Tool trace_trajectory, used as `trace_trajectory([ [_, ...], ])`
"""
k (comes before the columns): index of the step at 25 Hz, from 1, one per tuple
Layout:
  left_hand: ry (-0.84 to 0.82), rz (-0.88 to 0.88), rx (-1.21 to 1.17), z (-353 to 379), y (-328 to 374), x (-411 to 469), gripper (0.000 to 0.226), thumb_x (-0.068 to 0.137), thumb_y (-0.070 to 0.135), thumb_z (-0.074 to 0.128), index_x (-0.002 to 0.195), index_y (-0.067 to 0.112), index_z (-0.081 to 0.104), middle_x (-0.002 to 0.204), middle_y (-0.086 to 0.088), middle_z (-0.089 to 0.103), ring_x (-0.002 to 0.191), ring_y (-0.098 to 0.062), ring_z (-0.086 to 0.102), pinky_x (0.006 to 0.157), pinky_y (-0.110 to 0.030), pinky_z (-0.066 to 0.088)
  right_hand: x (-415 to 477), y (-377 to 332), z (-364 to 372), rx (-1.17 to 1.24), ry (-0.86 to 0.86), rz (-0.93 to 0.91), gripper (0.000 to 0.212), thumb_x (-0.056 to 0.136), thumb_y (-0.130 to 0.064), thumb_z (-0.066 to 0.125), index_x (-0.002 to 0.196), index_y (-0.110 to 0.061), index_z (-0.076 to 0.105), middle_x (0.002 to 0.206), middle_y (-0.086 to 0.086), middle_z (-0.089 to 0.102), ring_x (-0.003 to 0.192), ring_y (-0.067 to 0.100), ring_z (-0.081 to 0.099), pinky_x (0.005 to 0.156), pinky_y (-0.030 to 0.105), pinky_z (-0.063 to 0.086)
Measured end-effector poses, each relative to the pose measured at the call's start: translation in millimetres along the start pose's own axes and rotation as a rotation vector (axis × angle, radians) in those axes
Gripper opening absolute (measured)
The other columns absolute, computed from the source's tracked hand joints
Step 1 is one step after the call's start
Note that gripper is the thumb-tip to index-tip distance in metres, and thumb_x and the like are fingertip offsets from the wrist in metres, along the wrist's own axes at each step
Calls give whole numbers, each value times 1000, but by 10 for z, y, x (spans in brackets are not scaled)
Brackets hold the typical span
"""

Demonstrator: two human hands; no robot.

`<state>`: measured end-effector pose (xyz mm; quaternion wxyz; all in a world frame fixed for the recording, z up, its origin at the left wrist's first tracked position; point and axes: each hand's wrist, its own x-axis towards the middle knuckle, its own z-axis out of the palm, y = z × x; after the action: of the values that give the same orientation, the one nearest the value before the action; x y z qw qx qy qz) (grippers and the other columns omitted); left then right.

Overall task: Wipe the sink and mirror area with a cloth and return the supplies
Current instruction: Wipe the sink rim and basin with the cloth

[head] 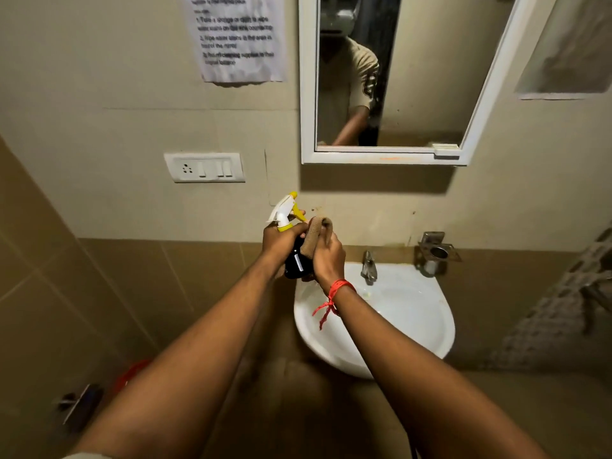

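My left hand [280,241] grips a dark spray bottle [296,265] with a white and yellow trigger head [285,210], held just above the left rim of the white sink [414,313]. My right hand [328,256] holds a bunched brown cloth [318,231] pressed against the bottle's right side. A red thread is tied around my right wrist. The white-framed mirror [387,77] hangs on the wall above the sink and reflects a person's arm and sleeve.
A steel tap [368,266] stands at the sink's back edge, a steel holder [435,251] is fixed to the wall on its right. A switch plate [204,167] and a taped paper notice [236,36] are on the wall at left. Tiled walls close in both sides.
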<state>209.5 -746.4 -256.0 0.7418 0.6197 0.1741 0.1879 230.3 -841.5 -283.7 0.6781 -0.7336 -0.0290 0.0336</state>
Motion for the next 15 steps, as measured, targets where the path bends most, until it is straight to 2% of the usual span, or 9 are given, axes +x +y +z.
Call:
trace_trajectory([
  [2, -9, -37, 22, 98, -150, -37, 16, 87, 3, 72, 97, 14, 74, 88, -6, 72, 64, -16, 61, 70, -31, 56, 70, 124, -111, 99, 16, 73, 45, 101, -53, 41, 102, -16, 68, 94, 2, 69, 88, 21, 66, 77, 31, 50],
  [4, -1, -47, 166, 133, -339, -2, 16, 85, 13, 76, 72, 22, 70, 70, -4, 67, 58, -19, 58, 70, -34, 52, 209, 403, -321, 332, 74, 183, 46, 95, -58, 45, 85, -18, 67, 87, 4, 71, 81, 21, 69, 77, 35, 55],
  [6, 5, -95, 342, 91, -607, 67, 25, 83, 27, 77, 62, 20, 63, 58, 1, 64, 56, -19, 59, 69, -34, 52, 367, 741, -630, 505, 135, 290, 39, 101, -39, 40, 77, -14, 60, 84, 11, 68, 58, 17, 68, 63, 29, 57],
  [7, 12, -129, 432, 58, -765, 95, 28, 83, 34, 75, 62, 20, 63, 56, 3, 65, 57, -19, 61, 71, -36, 55, 465, 862, -793, 560, 158, 341, 37, 103, -29, 37, 77, -12, 58, 84, 13, 66, 49, 18, 65, 55, 27, 55],
  [8, 22, -166, 509, 23, -933, 123, 29, 82, 41, 73, 65, 20, 64, 56, 3, 67, 61, -21, 65, 75, -39, 58, 543, 890, -937, 574, 173, 383, 38, 103, -28, 36, 77, -12, 59, 79, 14, 65, 45, 21, 61, 48, 26, 51],
  [10, 23, -228, 593, -12, -1257, 144, 32, 83, 51, 69, 72, 21, 68, 63, 0, 73, 72, -26, 74, 81, -42, 61, 721, 902, -1164, 545, 209, 412, 43, 101, -38, 38, 77, -13, 63, 66, 10, 64, 43, 25, 53, 40, 23, 42],
  [12, -21, -259, 647, 30, -1528, 177, 35, 86, 54, 67, 78, 21, 70, 72, -3, 77, 81, -27, 76, 83, -40, 60, 814, 983, -1281, 491, 261, 421, 42, 101, -36, 39, 77, -13, 65, 68, 9, 64, 53, 25, 56, 48, 28, 47],
  [14, -88, -274, 726, 120, -1772, 272, 38, 88, 57, 63, 91, 21, 74, 70, 2, 76, 82, -24, 76, 83, -36, 59, 895, 1191, -1338, 506, 302, 384, 38, 103, -34, 40, 82, -14, 65, 74, 7, 66, 68, 23, 62, 65, 32, 51],
  [15, -124, -268, 773, 158, -1872, 330, 42, 88, 60, 60, 99, 21, 74, 68, 5, 74, 80, -22, 76, 83, -36, 60, 937, 1303, -1348, 489, 322, 380, 38, 103, -35, 41, 85, -14, 66, 72, 6, 67, 71, 21, 64, 67, 32, 51],
])
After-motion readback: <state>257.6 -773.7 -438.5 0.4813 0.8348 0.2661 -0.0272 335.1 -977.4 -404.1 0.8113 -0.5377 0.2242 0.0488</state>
